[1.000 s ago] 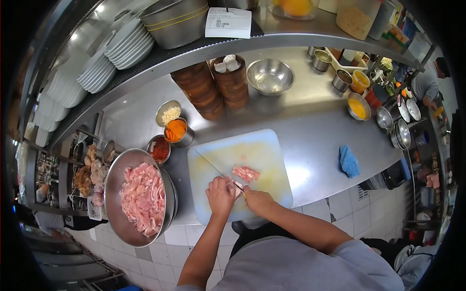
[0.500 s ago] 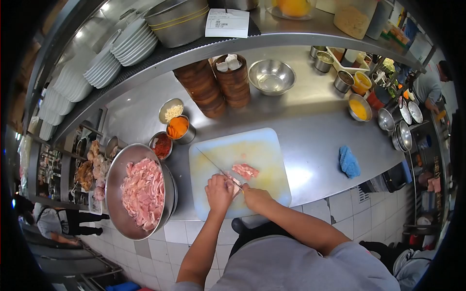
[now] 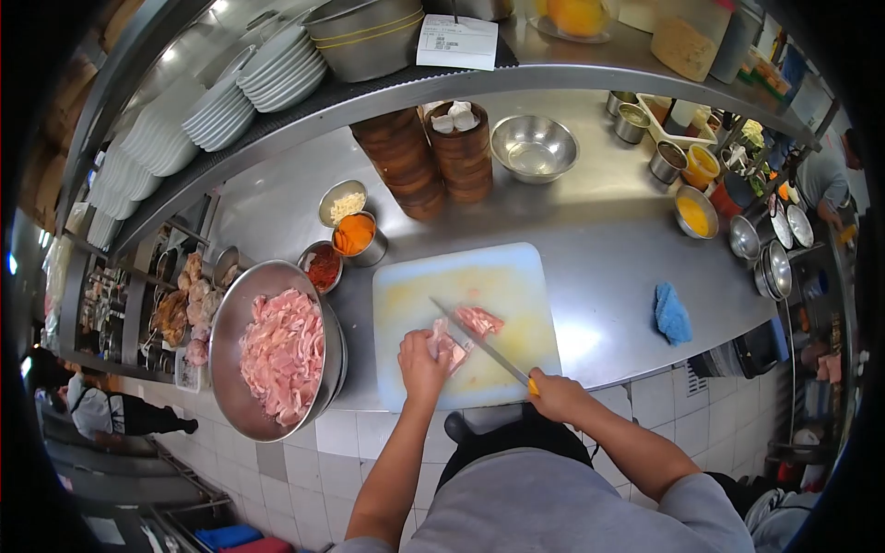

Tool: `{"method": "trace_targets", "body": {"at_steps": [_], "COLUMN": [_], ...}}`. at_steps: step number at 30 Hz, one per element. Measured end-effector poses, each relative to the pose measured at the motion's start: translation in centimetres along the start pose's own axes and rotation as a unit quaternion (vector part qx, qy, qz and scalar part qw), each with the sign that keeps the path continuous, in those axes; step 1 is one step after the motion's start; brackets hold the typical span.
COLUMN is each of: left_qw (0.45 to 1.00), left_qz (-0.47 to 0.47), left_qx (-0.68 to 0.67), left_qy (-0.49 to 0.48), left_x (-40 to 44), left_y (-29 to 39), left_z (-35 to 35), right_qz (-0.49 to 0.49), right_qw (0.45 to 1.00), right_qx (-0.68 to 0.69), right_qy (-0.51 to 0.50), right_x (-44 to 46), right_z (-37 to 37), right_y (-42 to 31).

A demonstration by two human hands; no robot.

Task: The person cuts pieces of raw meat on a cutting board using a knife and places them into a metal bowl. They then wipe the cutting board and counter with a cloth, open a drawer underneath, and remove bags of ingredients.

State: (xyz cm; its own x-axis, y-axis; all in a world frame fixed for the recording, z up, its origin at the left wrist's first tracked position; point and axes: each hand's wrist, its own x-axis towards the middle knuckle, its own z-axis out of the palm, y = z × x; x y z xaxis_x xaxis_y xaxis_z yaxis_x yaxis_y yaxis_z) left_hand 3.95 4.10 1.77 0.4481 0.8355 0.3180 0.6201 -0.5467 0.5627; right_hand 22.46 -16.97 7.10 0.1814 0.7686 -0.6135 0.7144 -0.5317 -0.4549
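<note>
A white cutting board with yellowish stains lies at the counter's front edge. On it, the fingers of my left hand are curled and press down on a piece of raw meat. My right hand grips the yellow handle of a kitchen knife. Its long blade slants up and left across the board, between the held piece and a small heap of cut meat. Left of the board, a large steel bowl is tilted towards me, full of sliced raw meat.
Small metal containers hold sliced carrot, a red seasoning and chopped pale bits. Behind the board stand stacked wooden steamers and a steel bowl. A blue cloth lies at right. A shelf overhangs the counter.
The knife has moved right, away from my left fingers, with my right hand drawn back to the right. More of the held meat shows now. The whole view has shifted slightly.
</note>
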Motion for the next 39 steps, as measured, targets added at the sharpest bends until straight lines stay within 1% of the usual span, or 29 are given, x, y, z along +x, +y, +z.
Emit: {"method": "trace_targets", "body": {"at_steps": [2,6,8,11,12,14,17,20,22,24,26,28,30,32,34,35,37,38,39], "left_qw": [1.000,0.999,0.999,0.998,0.998,0.998,0.997,0.998,0.997,0.997,0.997,0.996,0.997,0.997,0.998,0.998,0.997,0.997,0.997], "left_qz": [0.009,0.025,0.032,0.035,0.034,0.033,0.041,0.034,0.033,0.032,0.033,0.022,0.022,0.012,0.006,0.001,0.007,0.007,0.010], "left_qx": [-0.001,0.021,0.023,0.037,0.044,0.050,0.047,0.048,0.048,0.054,0.058,0.068,0.069,0.068,0.063,0.061,0.061,0.059,0.060], "left_qy": [-0.005,-0.019,-0.021,-0.024,-0.022,-0.024,-0.033,-0.034,-0.047,-0.046,-0.045,-0.049,-0.039,-0.029,-0.029,-0.028,-0.040,-0.042,-0.043], "left_x": [0.0,0.1,0.1,0.2,0.2,0.3,0.5,0.8,1.0,1.0,1.2,1.2,1.0,0.7,0.9,1.1,1.0,0.9,1.0], "left_y": [0.1,-0.3,-0.2,-0.1,-0.1,0.0,0.1,0.0,-0.1,-0.4,-0.3,-0.2,0.0,0.2,0.3,0.4,0.5,0.4,0.1], "left_z": [-0.2,-0.2,0.1,0.3,0.3,0.3,0.3,0.5,0.3,0.4,0.5,0.4,0.5,0.5,0.5,0.5,0.5,0.6,0.8], "right_qz": [0.008,0.000,-0.029,-0.041,-0.039,-0.041,-0.020,-0.037,-0.065,-0.109,-0.106,-0.103,-0.067,-0.043,-0.025,-0.025,0.008,0.011,-0.019], "right_qw": [0.997,0.995,0.997,0.998,0.998,0.999,0.999,0.999,0.998,0.990,0.989,0.988,0.993,0.999,0.999,0.999,0.998,0.998,0.999], "right_qx": [0.027,0.059,0.051,0.021,0.021,0.025,0.026,0.017,0.013,0.009,0.010,0.010,0.051,0.020,0.033,0.028,0.045,0.046,0.042], "right_qy": [0.071,0.083,0.054,0.035,0.035,-0.006,-0.033,-0.023,0.015,0.084,0.102,0.119,0.078,0.019,-0.009,-0.013,-0.042,-0.043,-0.008], "right_x": [0.5,-0.8,-2.0,-3.4,-4.1,-5.6,-6.7,-2.9,0.5,4.4,7.0,7.3,6.2,2.7,-1.2,-1.7,-2.5,-1.5,0.7], "right_z": [0.4,-0.3,-1.2,-1.3,-1.6,-2.3,-3.5,-2.3,-1.6,-0.2,-0.3,-0.7,-1.0,-1.5,-1.0,-1.1,-0.7,-0.4,0.2], "right_y": [-1.3,-4.5,-5.5,-5.5,-5.4,-5.1,-5.7,-5.8,-7.0,-7.7,-9.5,-9.9,-9.6,-8.3,-5.9,-5.7,-5.4,-5.4,-5.8]}}
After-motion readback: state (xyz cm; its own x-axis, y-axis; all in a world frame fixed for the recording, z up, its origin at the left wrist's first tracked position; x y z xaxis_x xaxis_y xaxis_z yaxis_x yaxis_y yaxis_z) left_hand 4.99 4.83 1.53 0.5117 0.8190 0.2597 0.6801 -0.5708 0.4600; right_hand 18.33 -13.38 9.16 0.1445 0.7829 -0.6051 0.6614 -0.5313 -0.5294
